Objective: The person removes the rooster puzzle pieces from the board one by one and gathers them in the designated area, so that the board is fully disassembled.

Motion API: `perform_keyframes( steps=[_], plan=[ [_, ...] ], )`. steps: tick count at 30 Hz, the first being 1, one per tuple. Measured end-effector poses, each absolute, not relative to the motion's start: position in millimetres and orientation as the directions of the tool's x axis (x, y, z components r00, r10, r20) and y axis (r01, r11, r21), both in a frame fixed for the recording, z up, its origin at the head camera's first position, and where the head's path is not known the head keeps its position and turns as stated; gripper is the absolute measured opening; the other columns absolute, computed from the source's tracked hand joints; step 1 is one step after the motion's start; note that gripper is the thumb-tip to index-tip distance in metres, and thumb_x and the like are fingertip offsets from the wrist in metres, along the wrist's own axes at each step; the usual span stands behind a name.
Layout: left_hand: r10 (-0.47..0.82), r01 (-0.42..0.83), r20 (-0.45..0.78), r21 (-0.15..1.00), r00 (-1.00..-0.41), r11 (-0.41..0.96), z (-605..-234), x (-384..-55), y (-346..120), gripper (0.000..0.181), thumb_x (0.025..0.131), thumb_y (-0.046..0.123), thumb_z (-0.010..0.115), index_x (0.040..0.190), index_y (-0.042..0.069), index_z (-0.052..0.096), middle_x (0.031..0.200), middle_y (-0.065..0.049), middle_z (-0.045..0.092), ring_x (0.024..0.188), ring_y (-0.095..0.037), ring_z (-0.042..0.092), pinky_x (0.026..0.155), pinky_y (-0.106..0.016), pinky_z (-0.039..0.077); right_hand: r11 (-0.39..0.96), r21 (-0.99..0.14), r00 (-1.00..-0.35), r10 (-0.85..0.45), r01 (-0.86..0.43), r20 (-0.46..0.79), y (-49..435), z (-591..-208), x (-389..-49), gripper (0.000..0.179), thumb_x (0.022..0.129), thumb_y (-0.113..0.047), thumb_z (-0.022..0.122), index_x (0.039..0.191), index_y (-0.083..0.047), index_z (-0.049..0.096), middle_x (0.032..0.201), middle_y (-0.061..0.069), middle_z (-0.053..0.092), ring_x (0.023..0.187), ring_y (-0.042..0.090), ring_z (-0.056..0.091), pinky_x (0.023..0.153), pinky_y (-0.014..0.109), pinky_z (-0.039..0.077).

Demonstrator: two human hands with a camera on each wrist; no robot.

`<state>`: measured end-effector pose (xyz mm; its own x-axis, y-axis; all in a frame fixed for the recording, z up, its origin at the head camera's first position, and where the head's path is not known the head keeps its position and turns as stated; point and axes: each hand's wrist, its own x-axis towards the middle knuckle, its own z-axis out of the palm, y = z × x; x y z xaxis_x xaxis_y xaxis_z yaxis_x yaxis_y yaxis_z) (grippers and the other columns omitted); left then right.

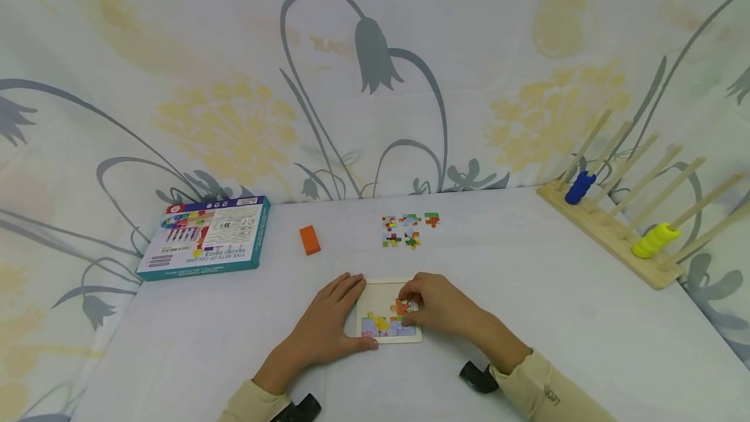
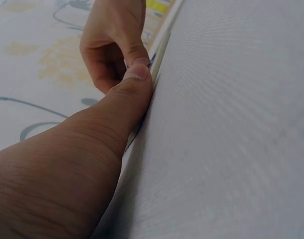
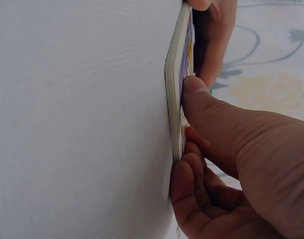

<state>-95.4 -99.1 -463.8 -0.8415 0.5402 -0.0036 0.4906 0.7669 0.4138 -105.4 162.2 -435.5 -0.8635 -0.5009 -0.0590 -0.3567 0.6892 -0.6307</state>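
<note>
A small jigsaw tray with a pale rim lies on the table. Purple and yellow puzzle pieces fill its lower part. At its left side, my left hand holds the tray, thumb along the bottom edge and fingers near the upper left corner. My right hand is over the tray's right side, its curled fingers on an orange puzzle piece, which they partly hide. In the right wrist view, the right thumb presses on the tray's face, while the other fingers curl by its edge.
Several loose puzzle pieces lie beyond the tray. An orange block lies left of them, and a printed box farther left. At right stands a wooden peg rack with blue beads and yellow beads.
</note>
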Motion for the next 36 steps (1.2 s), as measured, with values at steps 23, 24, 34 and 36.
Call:
perform_keyframes(
  steps=[23, 24, 34, 36],
  plan=[
    [0.542, 0.489, -0.011, 0.416, -0.841, 0.767, -464.7, -95.4, -98.9, 0.109, 0.076, 0.071, 0.075, 0.159, 0.014, 0.036, 0.164, -0.003, 0.038, 0.155, -0.029, 0.027, 0.124, -0.054, 0.031, 0.679, -0.604, -0.836, -0.548, -0.417, -0.039, 165.6, -433.8, -105.7, 0.029, 0.083, -0.016, 0.085, 0.11, -0.01, 0.076, 0.093, -0.008, 0.064, 0.08, 0.003, 0.053, 0.071, 0.02, 0.049],
    [0.543, 0.49, -0.009, 0.416, -0.84, 0.766, -465.1, -95.4, -98.9, 0.109, 0.076, 0.071, 0.075, 0.159, 0.013, 0.036, 0.164, -0.003, 0.038, 0.155, -0.029, 0.028, 0.124, -0.054, 0.031, 0.681, -0.599, -0.832, -0.553, -0.422, -0.042, 166.1, -433.3, -105.7, 0.029, 0.083, -0.016, 0.085, 0.11, -0.01, 0.076, 0.094, -0.007, 0.064, 0.08, 0.003, 0.053, 0.071, 0.02, 0.049],
    [0.544, 0.493, -0.005, 0.415, -0.839, 0.765, -467.4, -96.9, -99.5, 0.11, 0.076, 0.073, 0.074, 0.16, 0.013, 0.035, 0.165, -0.002, 0.037, 0.156, -0.028, 0.027, 0.125, -0.052, 0.03, 0.654, -0.57, -0.787, -0.617, -0.497, -0.021, 169.6, -430.9, -107.3, 0.026, 0.089, -0.015, 0.079, 0.114, -0.007, 0.075, 0.093, -0.003, 0.062, 0.078, 0.002, 0.05, 0.067, 0.018, 0.047],
    [0.545, 0.495, -0.004, 0.41, -0.839, 0.766, -467.6, -97.2, -99.4, 0.11, 0.076, 0.073, 0.074, 0.16, 0.013, 0.035, 0.165, -0.002, 0.037, 0.156, -0.028, 0.027, 0.125, -0.052, 0.03, 0.654, -0.565, -0.785, -0.619, -0.503, -0.018, 169.5, -431.6, -107.1, 0.025, 0.091, -0.014, 0.078, 0.114, -0.007, 0.074, 0.094, -0.003, 0.061, 0.076, 0.002, 0.048, 0.066, 0.018, 0.045]
  ],
)
